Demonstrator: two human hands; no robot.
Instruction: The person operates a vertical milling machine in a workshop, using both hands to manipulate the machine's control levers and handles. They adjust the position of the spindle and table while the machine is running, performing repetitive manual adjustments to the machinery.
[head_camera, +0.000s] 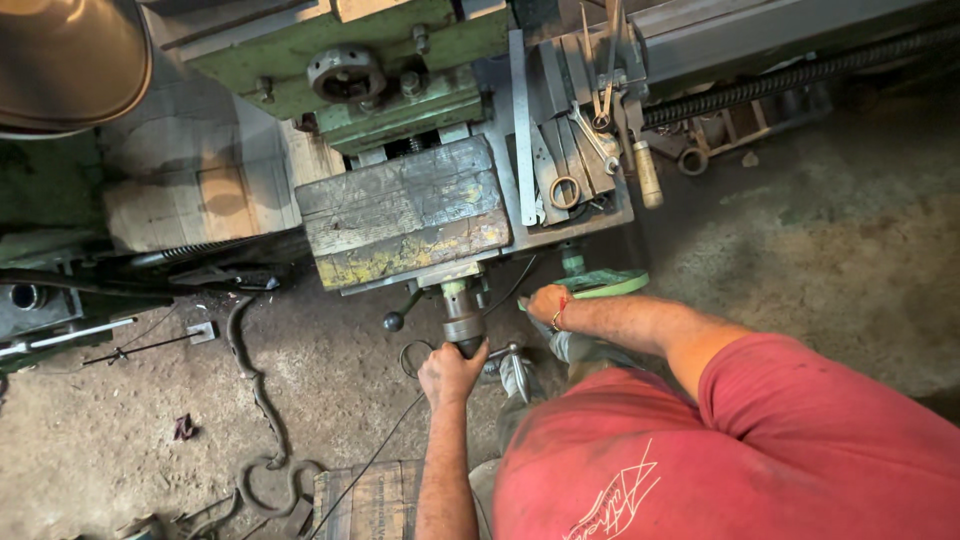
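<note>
At the far left a dark metal bar (70, 345) lay across the dirt floor (120, 440), and a bent black hose (255, 385) snaked down toward a wooden crate (365, 500) near the bottom edge. Above them stood the green lathe carriage (330, 50) with its round knob (345, 72), and below that sat a worn wooden block (405, 210) streaked with yellow paint.

Your left hand (450, 372) was just under that block, fingers curled tight round the lower end of the grey cylindrical handle (462, 318), which stuck out of the machine's front beside a small black ball lever (393, 321). The thumb side was hidden, so you could not tell how far the grip wrapped.

Just to the right, your right hand (547, 303) rested on the rim of the green handwheel (600, 284), fingers folded over its near edge; whether they pinched it or only pressed on it could not be told. A red thread (562, 310) circled that wrist.

Above the handwheel, a metal tray (520, 130) held a steel ring (564, 190), a spanner (592, 135) and a wooden-handled tool (648, 172). Farther right a dark lead screw (800, 75) ran off along the bed.
</note>
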